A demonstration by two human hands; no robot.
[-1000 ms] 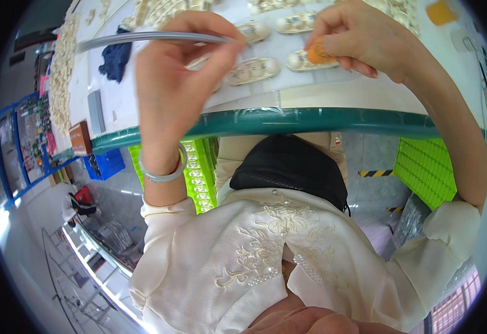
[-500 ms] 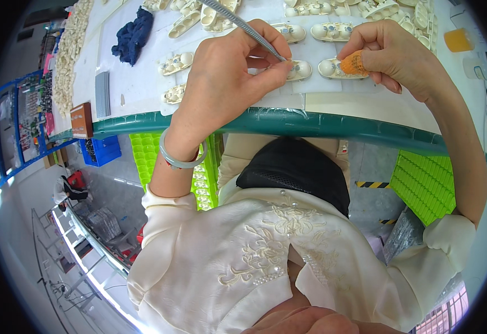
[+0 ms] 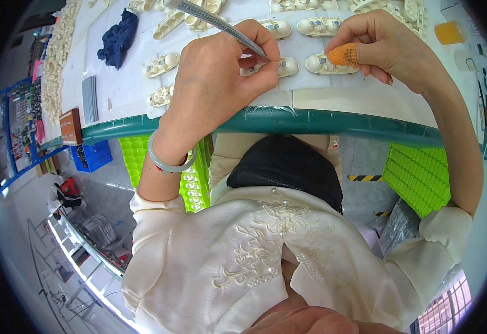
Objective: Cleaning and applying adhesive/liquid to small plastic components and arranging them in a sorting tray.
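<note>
My left hand (image 3: 213,83), a pale bangle on its wrist, pinches a slim grey metal tool with a ribbed shaft (image 3: 218,23). The tool's lower end sits between my fingertips, beside a cream plastic part (image 3: 288,67) that is partly hidden by the hand. My right hand (image 3: 391,50) wears an orange finger cover (image 3: 343,54). Its thumb and fingers are closed at the top of another cream part (image 3: 317,63) lying on the table; whether a small piece is between them is hidden. Similar rounded cream parts with small metal bits, such as one part (image 3: 319,26), lie in rows around both hands.
Dark blue cloth (image 3: 118,39), a grey ribbed strip (image 3: 90,99) and a brown block (image 3: 70,127) lie at the left. Piled cream parts (image 3: 54,83) line the far left. An orange-yellow container (image 3: 449,33) stands at the right. The table's green edge (image 3: 310,120) runs before me.
The whole scene has shifted slightly left in the view. The tool in my left hand shows more of its upper end. Both hands stay by the same cream parts.
</note>
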